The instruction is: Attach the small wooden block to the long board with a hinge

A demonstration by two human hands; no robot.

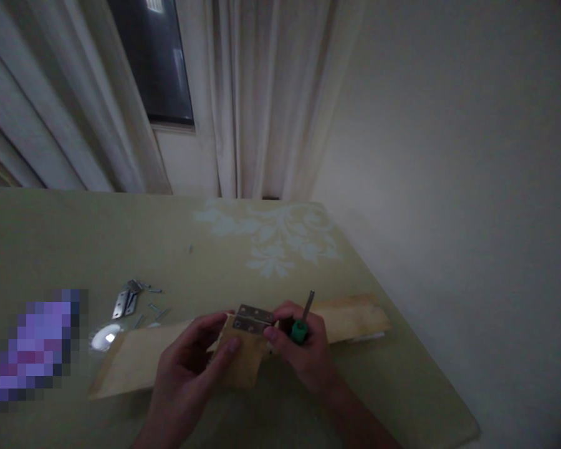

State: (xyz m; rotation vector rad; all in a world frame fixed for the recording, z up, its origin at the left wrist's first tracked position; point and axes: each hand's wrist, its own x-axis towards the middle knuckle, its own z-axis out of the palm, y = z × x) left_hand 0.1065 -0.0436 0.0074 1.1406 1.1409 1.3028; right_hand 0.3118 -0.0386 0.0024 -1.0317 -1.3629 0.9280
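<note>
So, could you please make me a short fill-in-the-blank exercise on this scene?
The right hand holds a screwdriver whose handle is ____.
The left hand holds a block made of ____.
The loose hinges lie to the ____ of both hands.
Missing words: green; wood; left.

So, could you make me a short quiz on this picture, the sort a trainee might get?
1. Which hand holds the green-handled screwdriver?
2. True or false: the loose metal fasteners all lie to the right of both hands.
3. Fill in the blank: the left hand grips a small wooden piece with a metal ____ at its upper end.

Key
1. The right hand.
2. False: the fasteners lie mostly on the person's left, several of them near the spare plates.
3. Hinge.
</note>
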